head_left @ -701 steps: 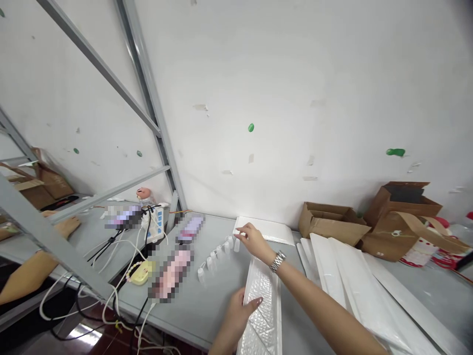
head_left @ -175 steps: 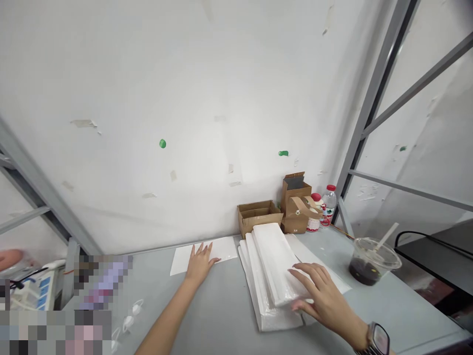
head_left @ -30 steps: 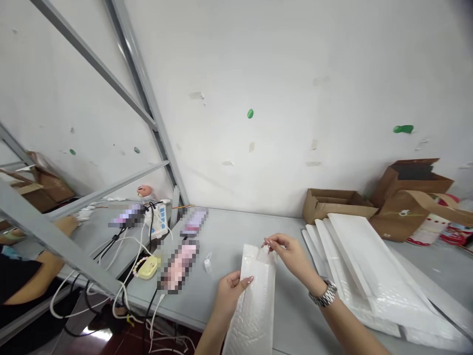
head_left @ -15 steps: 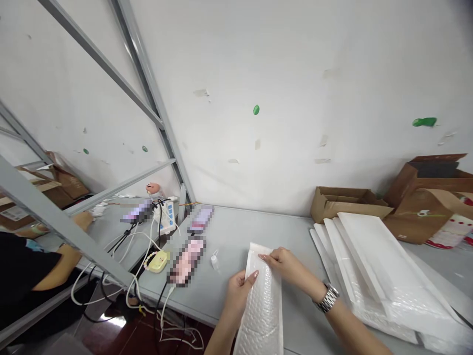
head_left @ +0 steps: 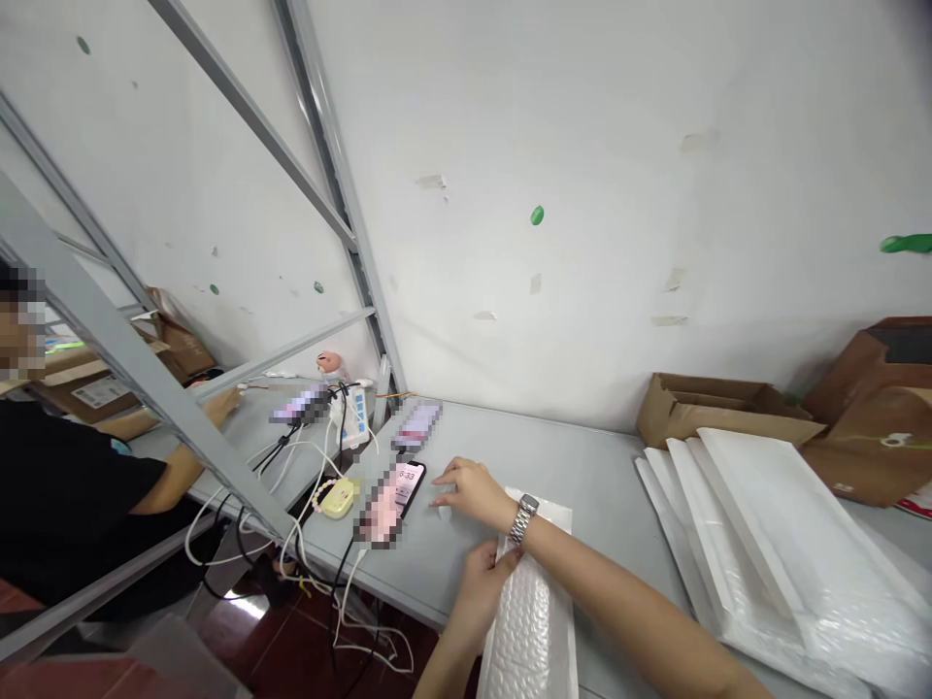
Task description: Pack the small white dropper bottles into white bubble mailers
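A white bubble mailer (head_left: 530,621) lies along the table's front edge, its far end partly covered by my right wrist. My left hand (head_left: 482,594) pinches the mailer's left edge between thumb and fingers. Crossing over the mailer to the left, my right hand (head_left: 473,495) wears a metal watch; its fingers are spread with nothing held. Just under those fingertips is a small whitish item (head_left: 444,512), mostly hidden. Left of it lies a phone (head_left: 393,505) with a lit screen and a cable plugged in.
More bubble mailers (head_left: 772,544) are stacked at right, before an open cardboard box (head_left: 720,413). A second phone (head_left: 417,424), a yellow case (head_left: 338,498) and a power strip (head_left: 353,417) with cables stand left. Beyond the metal rack post (head_left: 138,349) sits a co-worker (head_left: 73,485).
My right hand has let go of the mailer's far end and moved left toward the small item by the phone. My left hand stays on the mailer. The view has shifted left.
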Demonstrator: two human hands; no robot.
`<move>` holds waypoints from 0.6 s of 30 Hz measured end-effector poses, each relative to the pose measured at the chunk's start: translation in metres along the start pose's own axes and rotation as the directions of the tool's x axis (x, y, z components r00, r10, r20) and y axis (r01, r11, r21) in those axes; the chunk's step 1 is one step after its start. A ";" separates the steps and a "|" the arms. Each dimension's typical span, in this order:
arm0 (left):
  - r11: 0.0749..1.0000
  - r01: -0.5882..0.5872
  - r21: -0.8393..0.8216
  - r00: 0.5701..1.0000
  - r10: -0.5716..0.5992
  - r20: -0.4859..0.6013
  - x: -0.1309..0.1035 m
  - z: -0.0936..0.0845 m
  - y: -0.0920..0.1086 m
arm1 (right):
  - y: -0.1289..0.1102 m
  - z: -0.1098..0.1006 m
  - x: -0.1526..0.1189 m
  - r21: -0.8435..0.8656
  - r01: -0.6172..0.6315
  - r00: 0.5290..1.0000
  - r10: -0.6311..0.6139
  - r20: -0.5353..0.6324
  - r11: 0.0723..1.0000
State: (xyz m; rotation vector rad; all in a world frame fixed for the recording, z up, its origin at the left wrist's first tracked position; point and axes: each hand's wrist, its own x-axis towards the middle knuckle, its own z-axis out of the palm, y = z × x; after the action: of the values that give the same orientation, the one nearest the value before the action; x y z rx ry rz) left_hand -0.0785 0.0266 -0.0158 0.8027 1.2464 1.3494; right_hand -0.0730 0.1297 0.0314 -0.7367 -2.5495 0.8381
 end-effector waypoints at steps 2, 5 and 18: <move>1.000 0.000 0.014 1.000 0.000 -0.010 0.000 -0.003 -0.002 | 0.002 0.003 0.002 0.020 0.010 1.000 -0.010 -0.009 1.000; 0.999 -0.009 0.039 0.999 0.011 -0.033 0.000 -0.004 -0.002 | 0.000 -0.002 -0.004 0.059 0.034 0.999 -0.032 -0.043 0.998; 0.992 0.118 -0.038 0.986 -0.112 0.124 0.003 0.032 0.011 | 0.046 -0.098 -0.143 -0.007 -0.137 0.773 0.103 -0.626 0.991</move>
State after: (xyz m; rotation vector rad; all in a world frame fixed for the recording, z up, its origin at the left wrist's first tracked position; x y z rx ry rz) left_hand -0.0519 0.0386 0.0013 0.7587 1.1458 1.2136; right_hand 0.1049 0.1226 0.0537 -1.0066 -1.9377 0.4485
